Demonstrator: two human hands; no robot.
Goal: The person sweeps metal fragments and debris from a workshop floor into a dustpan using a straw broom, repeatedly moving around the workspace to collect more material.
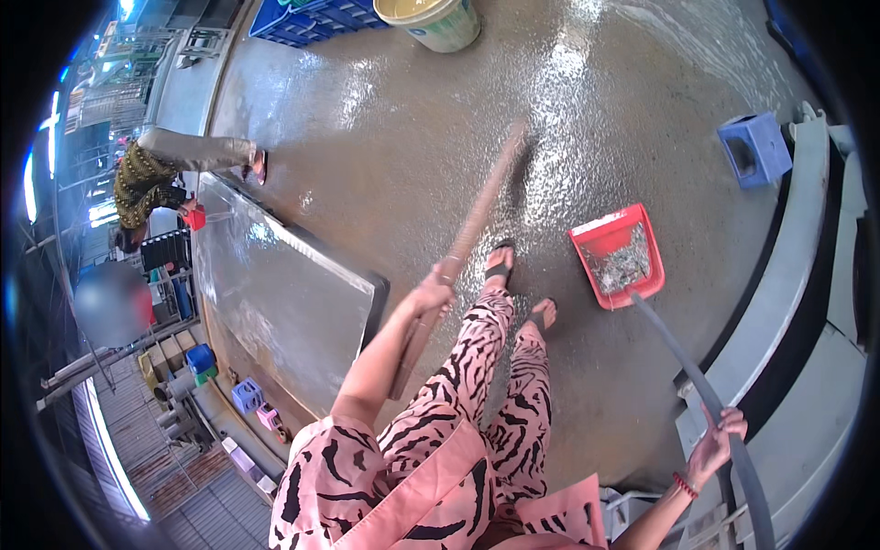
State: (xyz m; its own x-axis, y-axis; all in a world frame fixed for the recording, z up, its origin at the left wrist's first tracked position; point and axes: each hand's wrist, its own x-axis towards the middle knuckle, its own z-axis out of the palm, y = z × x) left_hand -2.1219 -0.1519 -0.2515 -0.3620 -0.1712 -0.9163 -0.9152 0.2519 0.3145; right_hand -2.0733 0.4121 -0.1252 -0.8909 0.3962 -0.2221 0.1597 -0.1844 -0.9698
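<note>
the left hand (pixel 433 291), near the middle of the frame, is clenched around the brown handle of a broom (pixel 467 234), which slants up and to the right; its far end blurs over the wet concrete floor (pixel 394 119) in the upper centre. the lower end of the handle runs down past the forearm toward the pink, black-striped trousers. the right hand (pixel 717 442), at the lower right, is closed around the long dark handle (pixel 683 362) of a red dustpan (pixel 619 257). the dustpan sits on the floor right of centre, its tray holding a heap of grey debris, just right of the person's two sandalled feet (pixel 521 286). a red bracelet shows at the right wrist.

left of the broom, a steel table (pixel 275 284) with a shiny wet top fills the centre left. a blue plastic stool (pixel 755 149) lies on its side at the upper right, beside a grey raised ledge (pixel 779 302) along the right edge. a pale bucket (pixel 433 20) stands at the top centre, with a blue crate (pixel 307 20) to its left. another person (pixel 160 174) in patterned clothes bends over at the upper left, by the far end of the table.
</note>
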